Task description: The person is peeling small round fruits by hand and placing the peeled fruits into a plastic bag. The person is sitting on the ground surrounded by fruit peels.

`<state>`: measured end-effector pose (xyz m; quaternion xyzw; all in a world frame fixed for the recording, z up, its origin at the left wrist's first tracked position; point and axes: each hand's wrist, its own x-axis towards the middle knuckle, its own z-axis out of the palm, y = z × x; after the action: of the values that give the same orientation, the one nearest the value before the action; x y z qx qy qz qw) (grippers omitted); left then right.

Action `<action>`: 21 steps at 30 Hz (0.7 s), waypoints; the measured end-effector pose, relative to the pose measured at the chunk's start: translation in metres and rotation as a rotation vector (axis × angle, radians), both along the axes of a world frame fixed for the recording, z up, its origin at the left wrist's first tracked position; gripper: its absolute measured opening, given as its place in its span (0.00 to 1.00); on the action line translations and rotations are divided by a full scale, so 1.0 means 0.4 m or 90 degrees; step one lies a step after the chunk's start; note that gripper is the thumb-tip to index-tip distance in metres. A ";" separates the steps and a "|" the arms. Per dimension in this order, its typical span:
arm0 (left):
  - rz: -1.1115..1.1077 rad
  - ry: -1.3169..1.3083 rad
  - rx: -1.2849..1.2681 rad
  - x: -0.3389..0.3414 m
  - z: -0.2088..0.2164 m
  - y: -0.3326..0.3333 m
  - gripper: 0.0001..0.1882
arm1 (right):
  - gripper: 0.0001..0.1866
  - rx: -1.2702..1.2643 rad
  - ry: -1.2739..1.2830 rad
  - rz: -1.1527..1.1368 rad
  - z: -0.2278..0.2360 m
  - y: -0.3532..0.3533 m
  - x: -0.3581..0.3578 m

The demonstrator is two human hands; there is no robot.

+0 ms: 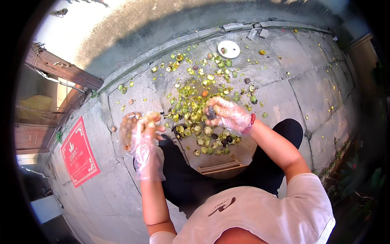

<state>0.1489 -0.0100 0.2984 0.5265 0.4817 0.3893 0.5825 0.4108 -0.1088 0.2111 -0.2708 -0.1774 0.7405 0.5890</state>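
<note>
- Head view: your right hand (229,115), gloved in clear plastic, grips a dark roundish piece (211,112) between thumb and fingers, above the right side of the litter of husks.
- Your left hand (148,127), gloved too, is blurred with its fingers half curled — you cannot tell from here whether anything is in it.
- Just beside the left hand sits a cluster of brown nuts (129,128); what contains them is too blurred to tell.
- Between your knees and beyond, split green husks (191,97) lie thick on the paving (276,101).
- The work looks well under way, judging by those husks and the gathered nuts — but it seems unfinished: a green fruit (254,99) at the right looks whole, and your dark piece is in hand.
- Farther out stands a white plate (231,45) with a small brown piece on it.
</note>
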 end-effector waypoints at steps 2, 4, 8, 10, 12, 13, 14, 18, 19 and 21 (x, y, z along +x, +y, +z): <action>-0.200 0.079 -0.070 0.126 -0.031 -0.031 0.20 | 0.13 0.006 -0.030 -0.039 0.007 -0.012 -0.016; -0.300 0.028 -0.234 0.192 -0.112 -0.051 0.25 | 0.13 0.000 -0.038 -0.032 0.008 -0.029 -0.031; -0.343 -0.125 -0.469 0.220 -0.184 -0.099 0.24 | 0.11 0.019 -0.168 -0.019 -0.044 -0.073 -0.021; -0.331 -0.131 -0.441 0.219 -0.202 -0.110 0.24 | 0.11 0.042 -0.275 0.007 -0.048 -0.076 -0.019; -0.329 -0.129 -0.418 0.230 -0.195 -0.117 0.24 | 0.11 0.035 -0.353 -0.007 -0.049 -0.083 -0.023; -0.336 -0.130 -0.401 0.235 -0.201 -0.114 0.25 | 0.10 0.080 -0.442 -0.042 -0.057 -0.084 -0.024; -0.336 -0.130 -0.382 0.231 -0.207 -0.107 0.25 | 0.09 0.127 -0.527 -0.074 -0.056 -0.078 -0.029; -0.356 -0.171 -0.353 0.227 -0.210 -0.104 0.22 | 0.09 0.167 -0.679 -0.144 -0.048 -0.092 -0.039; -0.347 -0.169 -0.356 0.230 -0.210 -0.106 0.20 | 0.09 0.168 -0.681 -0.168 -0.050 -0.094 -0.045; -0.312 -0.173 -0.358 0.221 -0.213 -0.105 0.19 | 0.08 0.154 -0.721 -0.197 -0.027 -0.089 -0.059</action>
<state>0.2374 -0.0519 0.2131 0.3894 0.3482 0.1583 0.8379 0.3872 -0.1446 0.2001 -0.5770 -0.5050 0.3610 0.5307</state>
